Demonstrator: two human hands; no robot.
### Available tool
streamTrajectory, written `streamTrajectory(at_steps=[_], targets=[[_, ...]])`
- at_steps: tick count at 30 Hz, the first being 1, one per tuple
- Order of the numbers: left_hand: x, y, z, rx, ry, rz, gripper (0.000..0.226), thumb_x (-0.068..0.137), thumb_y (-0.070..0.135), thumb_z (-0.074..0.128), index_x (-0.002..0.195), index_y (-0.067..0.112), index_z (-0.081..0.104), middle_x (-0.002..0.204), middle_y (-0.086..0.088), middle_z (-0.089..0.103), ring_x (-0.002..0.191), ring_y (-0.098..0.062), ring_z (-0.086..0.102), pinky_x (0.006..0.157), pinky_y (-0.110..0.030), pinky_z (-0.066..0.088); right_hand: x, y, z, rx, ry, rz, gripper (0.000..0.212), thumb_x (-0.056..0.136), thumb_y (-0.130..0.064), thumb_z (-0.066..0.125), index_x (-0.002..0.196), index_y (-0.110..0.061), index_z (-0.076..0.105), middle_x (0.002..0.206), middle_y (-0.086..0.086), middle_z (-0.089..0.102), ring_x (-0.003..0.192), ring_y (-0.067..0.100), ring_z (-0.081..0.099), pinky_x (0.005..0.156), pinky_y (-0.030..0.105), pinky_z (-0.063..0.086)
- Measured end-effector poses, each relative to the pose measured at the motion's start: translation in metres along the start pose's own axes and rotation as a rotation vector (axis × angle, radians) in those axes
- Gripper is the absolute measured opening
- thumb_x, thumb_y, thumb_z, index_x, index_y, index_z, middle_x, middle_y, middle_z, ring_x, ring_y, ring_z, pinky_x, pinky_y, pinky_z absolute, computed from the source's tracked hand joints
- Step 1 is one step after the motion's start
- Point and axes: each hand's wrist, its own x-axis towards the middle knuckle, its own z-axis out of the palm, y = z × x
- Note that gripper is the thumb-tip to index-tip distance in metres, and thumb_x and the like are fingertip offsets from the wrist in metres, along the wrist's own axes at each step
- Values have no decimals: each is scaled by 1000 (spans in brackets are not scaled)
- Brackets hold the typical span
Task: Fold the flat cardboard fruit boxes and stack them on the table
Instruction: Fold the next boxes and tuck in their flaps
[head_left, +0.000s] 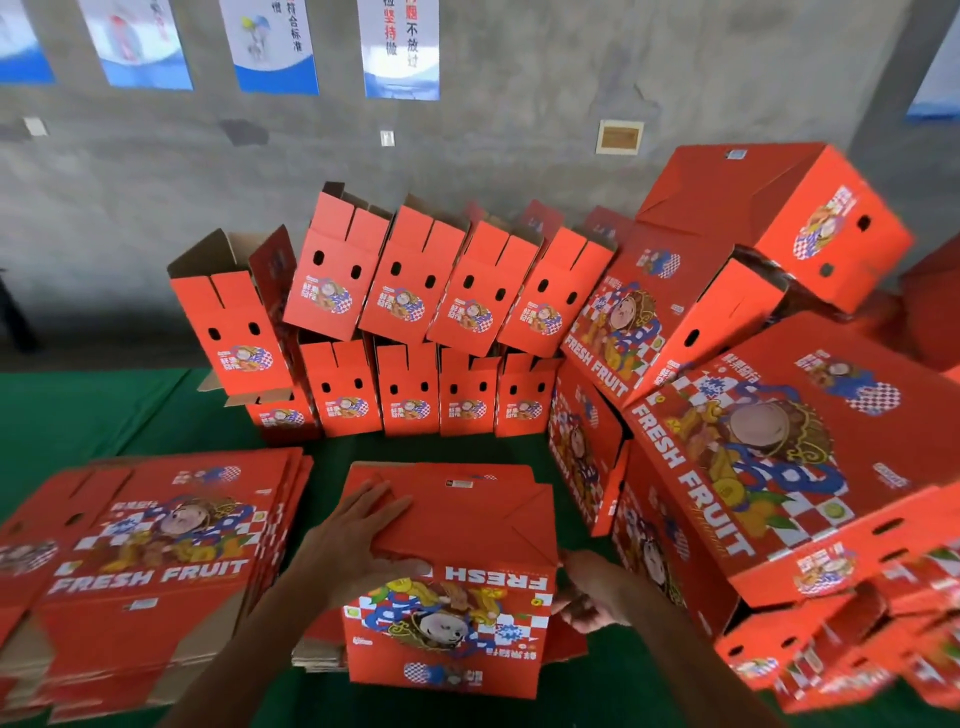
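Two hands on one box, right at the near centre of the green table (78, 415). The box being folded (457, 571) stands with its print upside down to us, so what faces up looks like its bottom, flaps folded in. The left hand (358, 535) lies across those flaps with fingers out straight, pressing rather than grasping; my read is it pins the flaps down so they lock. The right hand (592, 597) sits at the box's right corner, fingers curled at the edge, seemingly steadying that wall against the push. Whether it truly grips the cardboard I cannot tell; the corner hides the fingertips.

To the near left, the flat stack (150, 540) waits, print up, just beside the working box, handy for the next grab. At the far side, the finished boxes (410, 322) stand in two tiers with tops open, leaning a little. On the right, a bigger pile of folded boxes (779, 441) tilts at odd angles, cut off by the frame edge, so its extent is unclear.

Under the working box a bit of flat cardboard (319, 657) pokes out; what it is, hard to say. The far wall posters (400, 47) are cropped and blurred.
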Motion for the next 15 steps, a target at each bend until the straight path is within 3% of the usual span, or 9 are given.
streamTrajectory(at_steps=[3,7,11,15], targets=[[-5,-9,-1,-28,18,2,113,61,108,35,158,52,15,169,20,0,156,-5,-8,124,-53,25,0,-6,5,110,56,-196,25,105,-37,52,114,-19,67,103,7,74,89,24,70,69,31,56],[-11,-21,-1,-72,42,15,110,63,106,38,158,53,14,168,23,-3,155,-2,-10,124,-53,25,-7,-20,6,419,32,-398,23,103,-35,59,125,-33,64,118,11,73,101,33,71,79,40,58],[-20,-30,5,-114,87,37,105,67,102,44,156,54,17,167,26,-3,154,1,-10,123,-52,25,-13,-15,10,124,-36,-248,27,105,-39,54,127,-26,62,117,17,69,100,36,72,74,41,63],[-25,-39,12,-170,138,66,98,69,99,50,153,58,22,167,26,3,153,4,-7,123,-50,26,-13,3,1,65,-167,-103,27,104,-26,58,126,-11,62,103,23,76,94,36,77,77,43,63]])
